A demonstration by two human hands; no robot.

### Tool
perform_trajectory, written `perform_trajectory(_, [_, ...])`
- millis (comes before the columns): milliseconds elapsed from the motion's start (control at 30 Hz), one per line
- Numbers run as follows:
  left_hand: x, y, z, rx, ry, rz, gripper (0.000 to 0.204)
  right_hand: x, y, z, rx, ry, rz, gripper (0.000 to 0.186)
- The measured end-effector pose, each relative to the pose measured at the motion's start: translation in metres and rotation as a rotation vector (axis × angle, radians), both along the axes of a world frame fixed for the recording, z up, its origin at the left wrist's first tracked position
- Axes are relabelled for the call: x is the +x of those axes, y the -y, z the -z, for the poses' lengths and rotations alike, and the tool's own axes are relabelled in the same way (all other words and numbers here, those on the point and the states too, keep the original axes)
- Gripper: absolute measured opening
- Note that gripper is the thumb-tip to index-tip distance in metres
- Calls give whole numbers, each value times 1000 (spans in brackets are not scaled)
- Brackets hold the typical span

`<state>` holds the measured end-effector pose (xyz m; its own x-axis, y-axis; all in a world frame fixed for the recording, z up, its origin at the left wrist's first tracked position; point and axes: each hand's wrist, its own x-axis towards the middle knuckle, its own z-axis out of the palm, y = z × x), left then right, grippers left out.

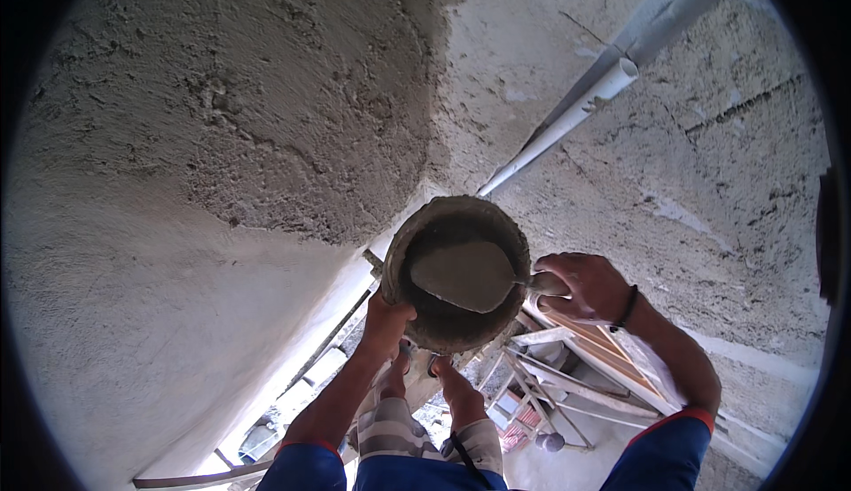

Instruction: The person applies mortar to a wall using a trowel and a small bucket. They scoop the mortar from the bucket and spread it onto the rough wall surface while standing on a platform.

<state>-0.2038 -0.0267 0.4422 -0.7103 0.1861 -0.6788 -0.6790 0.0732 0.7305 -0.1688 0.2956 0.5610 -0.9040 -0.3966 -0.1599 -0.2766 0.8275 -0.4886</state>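
My left hand grips the lower left rim of a round, mortar-caked pan held up in front of me. My right hand holds the handle of a trowel whose blade lies inside the pan, loaded with grey wet mortar. The blade points left, its flat face up. Both forearms rise from the lower edge in blue sleeves with red cuffs. A dark band circles my right wrist.
Rough fresh plaster covers the wall at upper left, with smoother plaster below it. A white plastic pipe runs diagonally along the bare wall at right. Wooden scaffold planks and my feet show far below.
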Motion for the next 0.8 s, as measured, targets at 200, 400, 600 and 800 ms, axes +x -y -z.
perform_trajectory(200, [9, 9, 25, 3, -68, -106, 43, -58, -10, -67, 215, 210, -52, 37])
perform_trajectory(400, [23, 0, 37, 11, 43, -219, 40, -171, -9, -116, 338, -200, -5, 15])
perform_trajectory(600, [18, 24, 9, -52, 33, -227, 38, -100, -11, -163, 278, -311, 191, 19])
perform_trajectory(800, [17, 15, 7, 46, -57, -105, 51, -6, 2, -48, 308, 149, 101, 26])
